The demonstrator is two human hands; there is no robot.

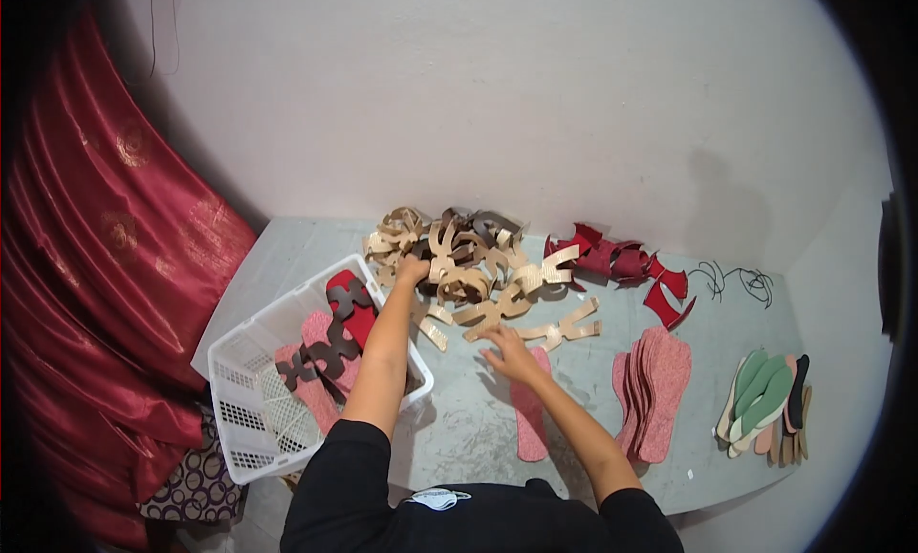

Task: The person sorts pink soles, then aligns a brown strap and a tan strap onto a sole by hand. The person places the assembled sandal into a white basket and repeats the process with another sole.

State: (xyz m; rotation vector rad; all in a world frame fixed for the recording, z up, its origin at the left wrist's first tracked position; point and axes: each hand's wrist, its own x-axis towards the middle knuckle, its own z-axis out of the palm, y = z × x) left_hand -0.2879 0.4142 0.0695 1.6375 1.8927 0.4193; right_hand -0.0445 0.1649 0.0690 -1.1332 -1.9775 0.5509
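My left hand (413,269) reaches into a heaped pile of beige and brown sandal straps (464,283), its fingers curled among them; what they grip is hidden. My right hand (507,352) hovers low over the table with its fingers apart, close to the loose end of a beige strap (492,311). Below it lies a pink speckled insole (529,419), partly covered by the hand and wrist. Another cut beige strap (564,328) is spread flat just beyond the right hand.
At left, a white plastic basket (239,405) holds pink and red insoles with brown straps. Red cut pieces (612,255) and black cord (732,282) lie along the wall. Stacked pink insoles (660,395) and green insoles (763,392) sit at right. A red curtain (115,228) hangs at left.
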